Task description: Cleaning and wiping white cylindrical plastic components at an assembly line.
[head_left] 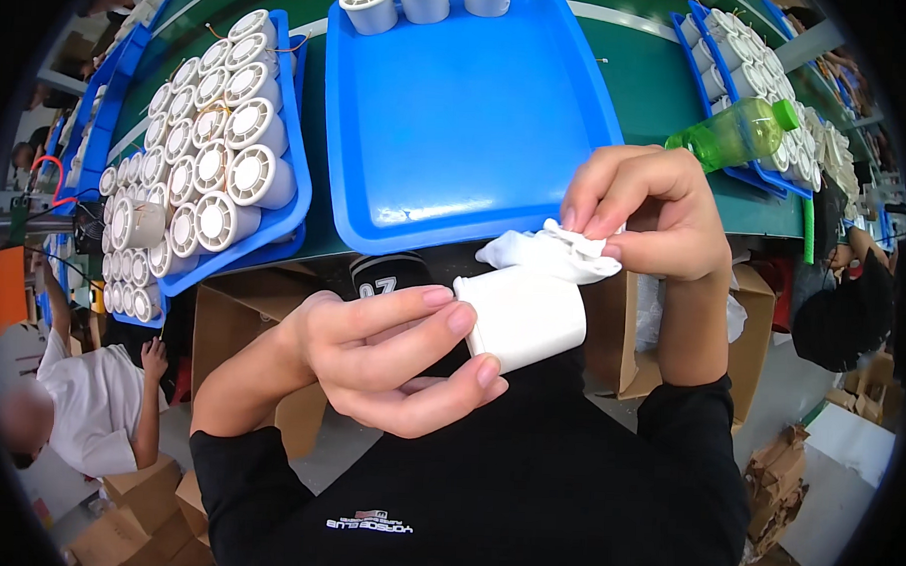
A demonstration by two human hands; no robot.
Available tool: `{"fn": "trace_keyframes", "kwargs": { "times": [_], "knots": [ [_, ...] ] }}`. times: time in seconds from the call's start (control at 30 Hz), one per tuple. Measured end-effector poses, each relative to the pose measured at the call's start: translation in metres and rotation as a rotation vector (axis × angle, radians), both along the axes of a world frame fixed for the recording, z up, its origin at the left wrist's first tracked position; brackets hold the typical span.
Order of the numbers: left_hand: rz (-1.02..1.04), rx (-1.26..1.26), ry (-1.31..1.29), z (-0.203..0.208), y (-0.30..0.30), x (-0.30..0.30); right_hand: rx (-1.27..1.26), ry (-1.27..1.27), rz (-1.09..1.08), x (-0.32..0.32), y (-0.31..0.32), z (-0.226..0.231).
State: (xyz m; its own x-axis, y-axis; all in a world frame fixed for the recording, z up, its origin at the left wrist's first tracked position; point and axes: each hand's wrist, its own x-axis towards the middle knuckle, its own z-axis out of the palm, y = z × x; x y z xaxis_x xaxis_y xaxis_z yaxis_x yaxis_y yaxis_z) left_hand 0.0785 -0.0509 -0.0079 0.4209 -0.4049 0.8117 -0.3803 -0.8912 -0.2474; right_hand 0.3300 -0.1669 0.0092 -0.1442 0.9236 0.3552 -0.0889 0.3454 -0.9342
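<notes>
A white cylindrical housing [528,314] lies tilted on its side in front of my chest. The fingers of my left hand [396,356] are closed around its left end. My right hand [655,210] pinches a crumpled white cloth [549,251], which touches the upper side of the housing. The end of the housing under my left fingers is mostly hidden. Just beyond my hands lies a blue tray [458,134], with a few white round units [421,0] along its far edge.
On the left, a blue tray [294,193] is packed with several white units trailing thin wires. More loaded trays [746,173] stand at the right, beside a green bottle [738,135]. Cardboard boxes [237,320] sit below the table edge. Another person [100,400] is at the far left.
</notes>
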Motion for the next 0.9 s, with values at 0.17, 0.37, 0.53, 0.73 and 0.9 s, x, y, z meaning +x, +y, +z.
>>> {"fn": "trace_keyframes", "kwargs": {
  "times": [0.17,0.37,0.53,0.73,0.9],
  "knots": [
    [0.123,-0.046,-0.046,-0.005,-0.001,-0.005,0.035,-0.004,-0.106,0.01,-0.01,-0.008],
    [0.195,0.033,-0.136,-0.003,0.011,-0.003,0.088,0.121,-0.159,0.016,-0.026,-0.018],
    [0.205,0.07,-0.187,0.001,0.018,0.004,0.136,0.199,-0.229,0.021,-0.036,-0.021],
    [0.196,0.073,0.196,0.031,0.052,0.024,0.158,0.304,-0.311,0.025,-0.048,-0.036],
    [0.241,-0.093,0.477,0.057,0.099,0.11,0.16,0.445,-0.304,0.022,-0.052,-0.053]
  ]
}}
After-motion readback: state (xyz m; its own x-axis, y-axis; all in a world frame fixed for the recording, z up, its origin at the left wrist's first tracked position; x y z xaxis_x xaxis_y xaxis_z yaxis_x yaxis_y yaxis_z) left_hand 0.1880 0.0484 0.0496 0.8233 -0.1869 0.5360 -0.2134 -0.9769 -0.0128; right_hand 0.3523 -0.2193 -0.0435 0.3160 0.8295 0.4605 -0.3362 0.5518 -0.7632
